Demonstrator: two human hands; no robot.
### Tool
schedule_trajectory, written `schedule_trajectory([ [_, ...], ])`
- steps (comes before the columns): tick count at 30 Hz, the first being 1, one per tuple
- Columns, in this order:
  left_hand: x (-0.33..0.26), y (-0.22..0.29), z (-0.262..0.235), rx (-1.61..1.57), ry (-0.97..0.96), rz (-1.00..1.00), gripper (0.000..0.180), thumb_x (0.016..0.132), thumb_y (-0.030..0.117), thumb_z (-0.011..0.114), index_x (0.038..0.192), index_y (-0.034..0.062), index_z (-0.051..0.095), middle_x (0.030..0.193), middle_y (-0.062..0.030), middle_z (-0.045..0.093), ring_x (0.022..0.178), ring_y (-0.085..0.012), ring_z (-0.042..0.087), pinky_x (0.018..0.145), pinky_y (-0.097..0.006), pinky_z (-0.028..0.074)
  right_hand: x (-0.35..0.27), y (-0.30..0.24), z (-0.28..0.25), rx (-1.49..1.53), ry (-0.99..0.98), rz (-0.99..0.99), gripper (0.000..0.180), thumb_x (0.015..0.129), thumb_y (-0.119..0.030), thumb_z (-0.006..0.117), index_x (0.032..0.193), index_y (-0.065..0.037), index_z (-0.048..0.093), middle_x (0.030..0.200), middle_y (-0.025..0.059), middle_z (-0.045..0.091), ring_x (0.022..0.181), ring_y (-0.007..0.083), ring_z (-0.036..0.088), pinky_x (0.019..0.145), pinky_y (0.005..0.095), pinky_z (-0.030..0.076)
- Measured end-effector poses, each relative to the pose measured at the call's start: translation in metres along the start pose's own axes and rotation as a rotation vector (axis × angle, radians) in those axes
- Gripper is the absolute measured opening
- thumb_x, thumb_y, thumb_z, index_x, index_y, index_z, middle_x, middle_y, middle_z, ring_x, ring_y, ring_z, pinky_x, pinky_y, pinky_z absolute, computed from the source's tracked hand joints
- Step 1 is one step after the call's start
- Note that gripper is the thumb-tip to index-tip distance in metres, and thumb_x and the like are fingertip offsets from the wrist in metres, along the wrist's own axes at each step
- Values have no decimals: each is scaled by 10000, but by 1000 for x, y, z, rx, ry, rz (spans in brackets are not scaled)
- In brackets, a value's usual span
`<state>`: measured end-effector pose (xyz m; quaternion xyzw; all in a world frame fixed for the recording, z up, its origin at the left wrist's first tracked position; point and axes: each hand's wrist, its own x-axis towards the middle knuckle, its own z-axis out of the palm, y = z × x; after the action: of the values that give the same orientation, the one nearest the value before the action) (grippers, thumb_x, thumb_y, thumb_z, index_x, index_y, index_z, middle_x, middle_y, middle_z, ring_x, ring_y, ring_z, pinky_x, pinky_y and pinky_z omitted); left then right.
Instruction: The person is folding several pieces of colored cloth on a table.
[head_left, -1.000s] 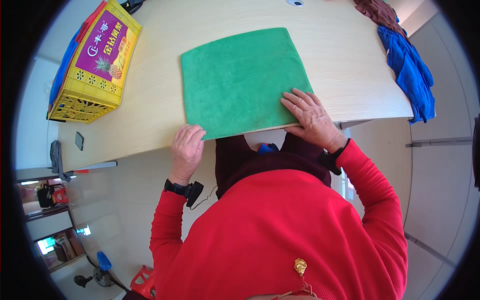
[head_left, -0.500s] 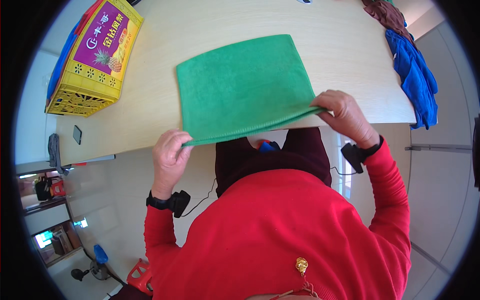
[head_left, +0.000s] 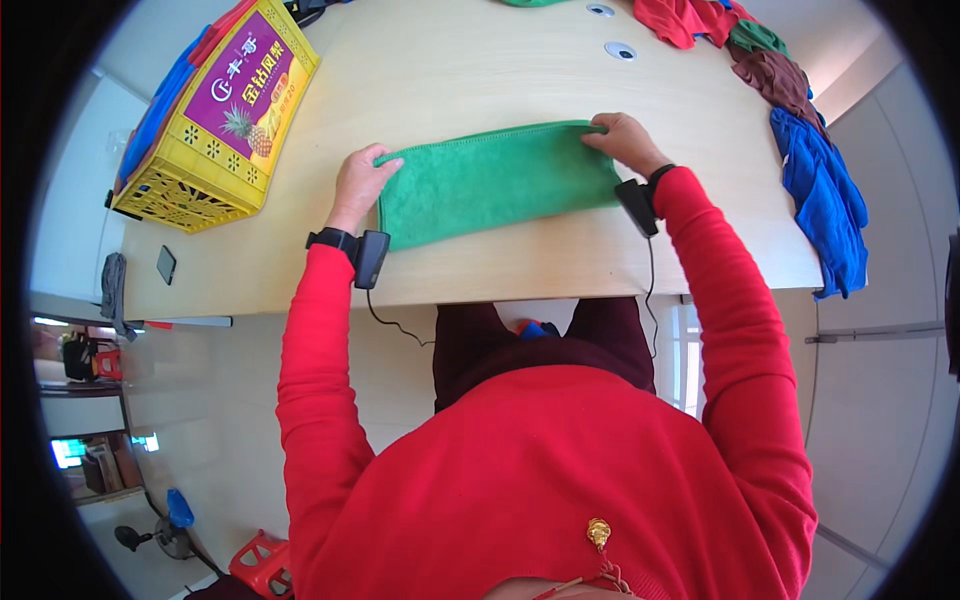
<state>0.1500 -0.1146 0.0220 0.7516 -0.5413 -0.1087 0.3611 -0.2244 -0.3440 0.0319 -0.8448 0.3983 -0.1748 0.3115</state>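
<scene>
A green towel (head_left: 500,185) lies folded into a long narrow strip on the table, its stitched edge along the far side. My left hand (head_left: 362,183) pinches the far left corner between thumb and fingers. At the far right corner my right hand (head_left: 630,143) grips the same edge. Black straps with small dark boxes sit on both wrists, and thin cords hang from them.
To the left on the pale table (head_left: 700,240) stands a yellow plastic crate (head_left: 190,200) with cloths in it. A phone (head_left: 166,265) lies near the left edge. Blue cloth (head_left: 822,200) hangs over the right edge, beside brown cloth (head_left: 775,82) and red cloth (head_left: 680,20).
Both hands have carried the near edge of the green towel away from me to its far side, folding it into a narrower strip. The view has shifted, showing more of the table's far end.
</scene>
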Motion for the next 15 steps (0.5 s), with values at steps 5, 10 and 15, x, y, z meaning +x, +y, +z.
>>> schedule_trajectory([
  [5,6,-18,20,90,34,-68,271,815,237,770,958,22,688,780,-117,700,713,-272,664,694,-379,512,9,7,16,-31,38,77,312,871,-262,702,1035,3,703,803,89,689,764,163,651,735,328,517],
  [10,2,-31,32,100,185,90,346,870,161,734,1170,22,629,879,-80,719,748,-147,615,709,-298,496,2,15,13,49,135,126,415,895,-278,685,1197,4,635,873,98,682,794,165,647,720,316,519],
  [15,-42,-31,33,-135,213,-29,482,911,130,697,1340,13,511,893,-81,699,755,-124,596,688,-275,482,-34,13,9,307,120,243,522,921,-279,673,1336,8,535,946,98,674,794,152,633,708,281,514],
])
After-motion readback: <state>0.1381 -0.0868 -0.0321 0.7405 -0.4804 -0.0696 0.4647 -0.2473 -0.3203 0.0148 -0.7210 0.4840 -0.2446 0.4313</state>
